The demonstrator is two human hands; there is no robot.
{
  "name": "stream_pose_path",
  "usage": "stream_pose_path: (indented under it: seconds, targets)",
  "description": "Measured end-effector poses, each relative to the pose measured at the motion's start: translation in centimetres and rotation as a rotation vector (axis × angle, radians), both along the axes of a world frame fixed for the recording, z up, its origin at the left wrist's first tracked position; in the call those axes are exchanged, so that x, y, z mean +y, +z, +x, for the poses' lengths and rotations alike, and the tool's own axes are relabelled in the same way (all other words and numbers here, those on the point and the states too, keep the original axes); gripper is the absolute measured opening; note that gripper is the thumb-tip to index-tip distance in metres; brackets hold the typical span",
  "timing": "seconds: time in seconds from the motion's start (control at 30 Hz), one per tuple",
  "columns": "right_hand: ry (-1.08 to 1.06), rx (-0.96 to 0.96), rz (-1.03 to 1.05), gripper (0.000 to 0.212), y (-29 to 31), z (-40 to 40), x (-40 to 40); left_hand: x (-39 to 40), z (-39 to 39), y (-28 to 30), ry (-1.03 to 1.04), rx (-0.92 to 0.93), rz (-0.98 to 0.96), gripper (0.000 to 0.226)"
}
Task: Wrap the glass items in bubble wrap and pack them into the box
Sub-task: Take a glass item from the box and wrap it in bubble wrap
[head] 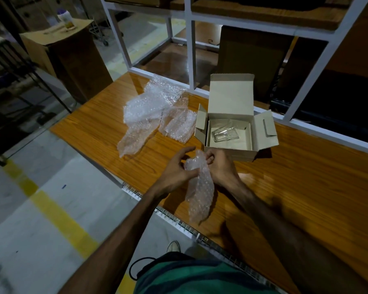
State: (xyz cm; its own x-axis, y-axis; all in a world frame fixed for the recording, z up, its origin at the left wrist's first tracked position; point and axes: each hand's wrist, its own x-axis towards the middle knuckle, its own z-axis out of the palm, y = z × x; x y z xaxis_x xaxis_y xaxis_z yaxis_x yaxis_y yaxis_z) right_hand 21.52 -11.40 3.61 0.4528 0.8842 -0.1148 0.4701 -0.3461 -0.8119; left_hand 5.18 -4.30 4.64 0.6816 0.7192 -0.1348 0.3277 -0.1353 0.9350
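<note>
We hold a bubble-wrapped bundle [197, 177] over the near edge of the wooden table [295, 177], both forearms reaching forward from the bottom of the view and meeting at the wrap. Our left hand [176, 170] curls its fingers round the bundle's upper part from the left, index finger stretched out above it. Our right hand [220, 164] is bent at the wrist, its fingers pinching the top edge of the wrap, knuckles just beside the cardboard box [232, 153]. The loose tail of the wrap hangs down between our wrists. What lies inside the bundle we cannot tell. The box stands open, lid raised and side flaps spread, with a bare drinking glass [224, 134] lying on its side inside. Further sheets of bubble wrap [155, 109] lie crumpled on the table left of the box.
</note>
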Motion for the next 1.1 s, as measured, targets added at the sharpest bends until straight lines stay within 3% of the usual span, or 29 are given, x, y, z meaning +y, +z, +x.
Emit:
stream_pose_path:
  seconds: [0.13, 0.3, 0.43, 0.57, 0.63, 0.77, 0.9, 1.1]
  targets:
    - [-0.023, 0.007, 0.036, 0.015, 0.0, -0.4, -0.2, -0.1, 0.7, 0.1, 0.029, 0.0, 0.028, 0.055]
    - [-0.053, 0.017, 0.044, 0.027, 0.3, -0.3, -0.6, -0.2, 1.3, 0.2, 0.058, -0.108, -0.036, 0.009]
    - [-0.076, 0.069, 0.015, 0.021, 0.1, -0.1, -1.0, 0.4, 0.9, -0.6, 0.107, -0.089, -0.078, 0.015]
    - [-0.086, 0.334, 0.039, 0.01, 0.2, -0.3, -1.3, 0.9, 0.4, -1.4, 0.182, -0.087, -0.074, 0.024]
    - [-0.071, 0.434, 0.044, 0.019, 0.5, -0.3, -1.5, 1.0, 0.3, -1.7, 0.197, -0.086, -0.036, 0.023]
    - [0.05, 0.218, -0.04, 0.038, 0.5, -0.2, -1.3, 1.2, 0.3, -2.0, 0.213, -0.065, 0.012, 0.017]
    - [0.011, 0.257, -0.082, 0.03, 0.3, 0.1, -1.3, 1.0, -0.3, -1.5, 0.171, -0.105, -0.097, 0.012]
    - [-0.001, 0.255, -0.089, 0.028, -0.3, 0.4, -0.5, 1.5, -1.6, -1.6, -0.033, -0.14, -0.129, 0.061]
